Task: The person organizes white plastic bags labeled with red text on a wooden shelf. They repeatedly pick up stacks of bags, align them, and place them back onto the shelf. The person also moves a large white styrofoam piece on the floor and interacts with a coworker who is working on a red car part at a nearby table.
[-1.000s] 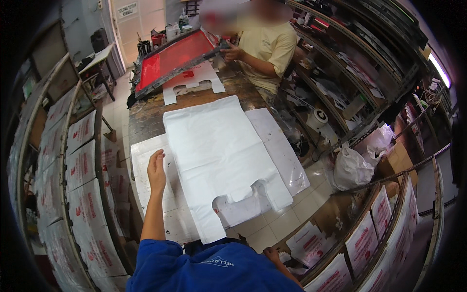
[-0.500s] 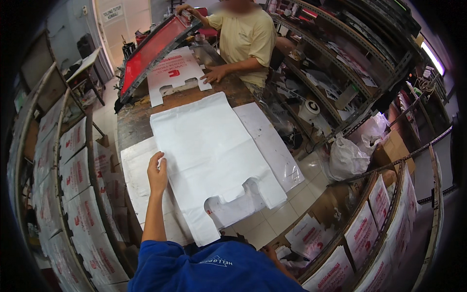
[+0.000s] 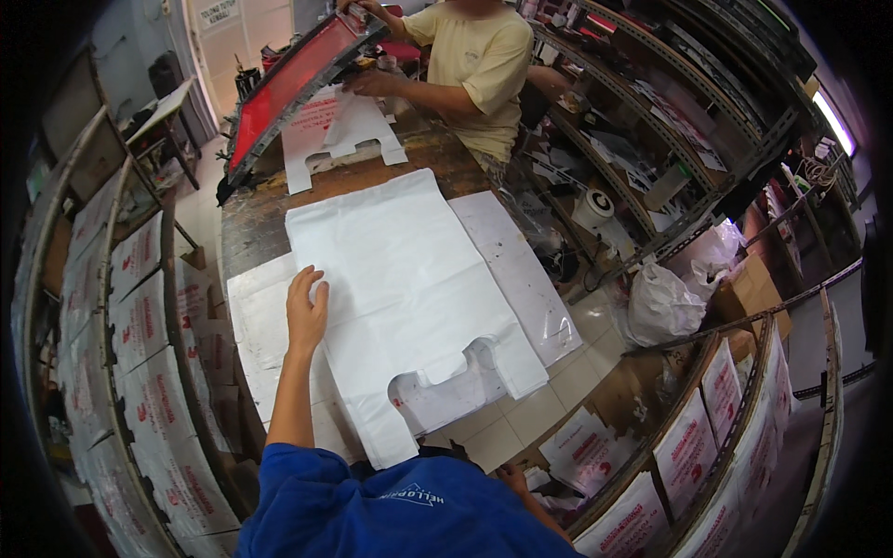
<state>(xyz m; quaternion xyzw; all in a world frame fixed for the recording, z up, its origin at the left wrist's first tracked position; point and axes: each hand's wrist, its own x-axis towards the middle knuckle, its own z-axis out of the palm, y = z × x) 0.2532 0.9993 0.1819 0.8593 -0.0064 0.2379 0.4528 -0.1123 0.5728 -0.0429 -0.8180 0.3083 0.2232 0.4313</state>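
A stack of plain white carrier bags point(image 3: 395, 270), flat with cut-out handles toward me, lies on white sheets point(image 3: 256, 302) on the worktable. My left hand point(image 3: 307, 302) is over the stack's left edge, fingers slightly curled and apart, holding nothing; whether it touches the top bag I cannot tell. Low at my right side is my right hand point(image 3: 512, 479), small and partly dark, its fingers not clear. Beyond the stack, a white bag with red print point(image 3: 326, 126) lies on the table under a raised red screen-printing frame point(image 3: 288, 93). A co-worker's hand point(image 3: 372, 84) is at that bag's far part.
The co-worker in a pale yellow shirt point(image 3: 479, 65) stands at the far side of the wooden table point(image 3: 265, 219). Drying racks with printed bags point(image 3: 153, 335) flank me on the left, with more printed bags point(image 3: 637, 521) at right. Metal shelves point(image 3: 642, 139) and a white plastic sack point(image 3: 665, 302) stand farther right.
My left hand has moved slightly farther up along the stack's left edge. The co-worker's lower hand has gone from the printed bag's near right edge to its far part, where the bag now looks bent.
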